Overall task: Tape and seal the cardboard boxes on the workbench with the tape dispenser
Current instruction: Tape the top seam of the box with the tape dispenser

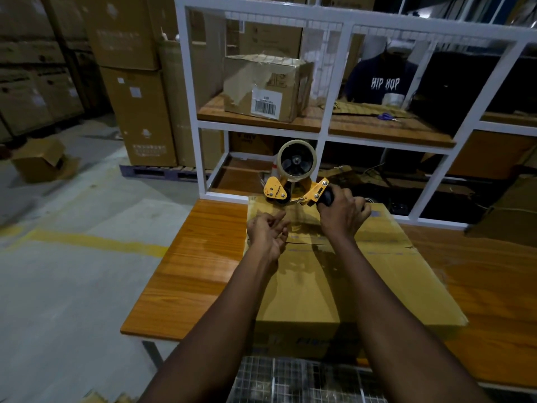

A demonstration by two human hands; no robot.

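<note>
A large brown cardboard box [377, 271] lies flat on the wooden workbench [189, 271], its top flaps closed along a centre seam. A yellow tape dispenser [290, 181] with a roll of clear tape rests its front end on the box's far edge. My right hand [343, 213] grips the dispenser's black handle. My left hand [268, 231] hovers over the far left part of the box top, fingers loosely curled and holding nothing. A glossy strip of tape runs from the dispenser toward me along the seam.
A white metal shelf frame [331, 82] stands behind the bench with a torn taped box [267, 85] on its wooden shelf. A person in a dark printed shirt [383, 80] sits beyond it. Stacked cartons [133, 82] and a small fallen box [40, 161] stand on the floor at left.
</note>
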